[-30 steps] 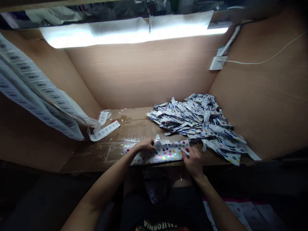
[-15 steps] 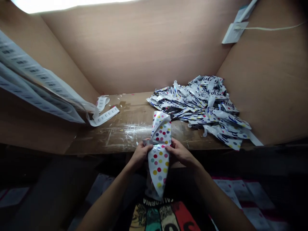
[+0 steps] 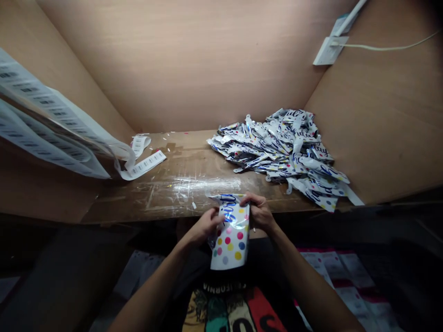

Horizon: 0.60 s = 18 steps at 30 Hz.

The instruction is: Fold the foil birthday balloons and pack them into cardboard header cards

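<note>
A polka-dotted foil piece (image 3: pixel 230 246) with blue lettering is being held before the near edge of a worktable (image 3: pixel 162 191), above a printed shirt (image 3: pixel 235 313). Its left side is being gripped by the left hand (image 3: pixel 209 223), its upper right side by the right hand (image 3: pixel 261 212). Similar foils (image 3: pixel 277 147), piled, are being supported at right; a label strip (image 3: pixel 147 166), at left.

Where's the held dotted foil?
Dotted foil is below centre in the head view, between left hand and right hand, by the near edge of the table.
</note>
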### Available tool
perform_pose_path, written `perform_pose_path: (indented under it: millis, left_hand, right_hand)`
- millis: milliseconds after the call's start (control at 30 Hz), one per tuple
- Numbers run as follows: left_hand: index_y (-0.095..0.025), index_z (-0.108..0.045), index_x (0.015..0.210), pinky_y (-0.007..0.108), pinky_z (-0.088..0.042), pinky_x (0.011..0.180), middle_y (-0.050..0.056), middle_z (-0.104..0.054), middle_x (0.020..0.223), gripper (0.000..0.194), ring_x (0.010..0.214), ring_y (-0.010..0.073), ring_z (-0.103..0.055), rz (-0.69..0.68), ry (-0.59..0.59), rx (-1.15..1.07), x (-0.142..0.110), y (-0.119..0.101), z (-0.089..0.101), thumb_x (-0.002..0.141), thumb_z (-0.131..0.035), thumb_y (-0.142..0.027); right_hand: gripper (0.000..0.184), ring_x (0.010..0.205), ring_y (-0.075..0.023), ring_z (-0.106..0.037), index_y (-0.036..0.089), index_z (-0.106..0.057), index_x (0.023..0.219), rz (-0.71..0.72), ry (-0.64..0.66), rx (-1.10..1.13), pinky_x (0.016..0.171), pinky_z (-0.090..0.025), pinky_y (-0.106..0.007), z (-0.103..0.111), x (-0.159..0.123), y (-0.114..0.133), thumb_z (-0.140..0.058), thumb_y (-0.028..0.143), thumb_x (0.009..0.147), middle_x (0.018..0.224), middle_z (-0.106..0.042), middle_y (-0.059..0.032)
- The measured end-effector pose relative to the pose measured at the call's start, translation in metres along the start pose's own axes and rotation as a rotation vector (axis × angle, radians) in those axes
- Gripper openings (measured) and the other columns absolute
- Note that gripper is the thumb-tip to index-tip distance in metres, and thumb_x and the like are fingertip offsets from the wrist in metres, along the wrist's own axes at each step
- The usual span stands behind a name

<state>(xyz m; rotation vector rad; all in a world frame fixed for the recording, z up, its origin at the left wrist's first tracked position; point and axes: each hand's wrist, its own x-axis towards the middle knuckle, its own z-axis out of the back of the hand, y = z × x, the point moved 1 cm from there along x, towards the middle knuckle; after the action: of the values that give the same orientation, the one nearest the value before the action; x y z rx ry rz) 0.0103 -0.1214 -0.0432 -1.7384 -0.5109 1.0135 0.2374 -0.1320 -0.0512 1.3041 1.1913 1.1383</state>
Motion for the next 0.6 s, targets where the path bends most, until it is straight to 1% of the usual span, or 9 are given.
perform_pose_path:
  millis: [33,100,167,200,267,333,433,500,600]
  left_hand:
    - [-0.013,-0.070,0.112,0.035,-0.057,0.081,0.013,-0.077,0.104,0.053,0.093,0.0267,-0.072,-0.003,0.022,0.010,-0.001,0.004,-0.003,0.080,-0.078,-0.054]
    - [-0.011,-0.072,0.106,0.033,-0.057,0.079,0.012,-0.077,0.102,0.046,0.089,0.0252,-0.072,-0.042,-0.009,-0.058,-0.002,0.010,-0.008,0.075,-0.084,-0.044]
    - [-0.011,-0.072,0.103,0.031,-0.056,0.075,0.009,-0.077,0.097,0.042,0.082,0.0223,-0.071,-0.075,-0.124,-0.085,-0.002,0.013,-0.010,0.078,-0.081,-0.044]
    - [-0.012,-0.071,0.104,0.031,-0.056,0.074,0.008,-0.076,0.095,0.042,0.080,0.0215,-0.070,-0.087,-0.170,-0.094,-0.001,0.013,-0.011,0.080,-0.079,-0.045]
    - [-0.013,-0.069,0.110,0.031,-0.056,0.076,0.008,-0.076,0.096,0.046,0.082,0.0217,-0.071,-0.097,-0.171,-0.122,-0.001,0.011,-0.012,0.082,-0.077,-0.049]
    - [-0.014,-0.066,0.119,0.034,-0.057,0.080,0.010,-0.076,0.102,0.055,0.087,0.0236,-0.072,-0.098,-0.088,-0.169,-0.002,0.010,-0.015,0.080,-0.080,-0.050]
    - [-0.016,-0.062,0.127,0.036,-0.057,0.082,0.011,-0.075,0.109,0.060,0.088,0.0241,-0.072,-0.109,-0.046,-0.231,-0.009,0.013,-0.018,0.080,-0.082,-0.048]
    - [-0.017,-0.065,0.119,0.033,-0.056,0.080,0.008,-0.074,0.101,0.048,0.084,0.0211,-0.070,-0.131,-0.098,-0.263,-0.016,0.016,-0.015,0.082,-0.080,-0.044]
    - [-0.017,-0.066,0.094,0.027,-0.052,0.071,0.002,-0.067,0.079,0.031,0.071,0.0152,-0.063,-0.112,-0.099,-0.299,-0.023,0.014,-0.006,0.078,-0.081,-0.039]
  right_hand:
    - [0.015,0.068,-0.0164,-0.058,0.021,-0.074,0.081,-0.043,-0.009,0.017,0.063,-0.048,-0.027,0.001,-0.001,-0.001,-0.066,0.035,0.079,0.078,-0.067,-0.0004]
    - [0.036,0.066,-0.0167,-0.062,0.025,-0.071,0.111,-0.182,-0.006,0.135,0.062,-0.051,-0.029,0.002,-0.005,-0.004,-0.064,0.049,0.086,0.087,-0.071,-0.0008]
    - [0.057,0.065,-0.0178,-0.065,0.028,-0.058,0.134,-0.316,0.059,0.255,0.062,-0.055,-0.032,-0.001,-0.011,-0.009,-0.063,0.061,0.088,0.093,-0.073,-0.0020]
    - [0.062,0.067,-0.0188,-0.067,0.027,-0.056,0.136,-0.351,0.114,0.277,0.064,-0.056,-0.033,-0.004,-0.015,-0.011,-0.067,0.063,0.086,0.094,-0.074,-0.0030]
    - [0.060,0.074,-0.0209,-0.070,0.022,-0.062,0.126,-0.353,0.178,0.256,0.071,-0.058,-0.036,-0.009,-0.021,-0.014,-0.077,0.059,0.081,0.095,-0.075,-0.0050]
    - [0.054,0.079,-0.0223,-0.072,0.020,-0.066,0.118,-0.337,0.171,0.248,0.077,-0.059,-0.036,-0.013,-0.027,-0.014,-0.081,0.055,0.080,0.096,-0.076,-0.0060]
    - [0.055,0.083,-0.0236,-0.072,0.022,-0.065,0.123,-0.385,0.218,0.338,0.078,-0.058,-0.038,-0.014,-0.033,-0.010,-0.083,0.051,0.079,0.099,-0.076,-0.0063]
    - [0.051,0.081,-0.0223,-0.071,0.023,-0.068,0.119,-0.375,0.241,0.385,0.077,-0.057,-0.036,-0.010,-0.036,-0.006,-0.084,0.046,0.078,0.095,-0.076,-0.0049]
    - [0.026,0.066,-0.0163,-0.062,0.021,-0.073,0.092,-0.296,0.196,0.351,0.064,-0.050,-0.028,-0.002,-0.038,0.000,-0.082,0.041,0.078,0.079,-0.069,-0.0008]
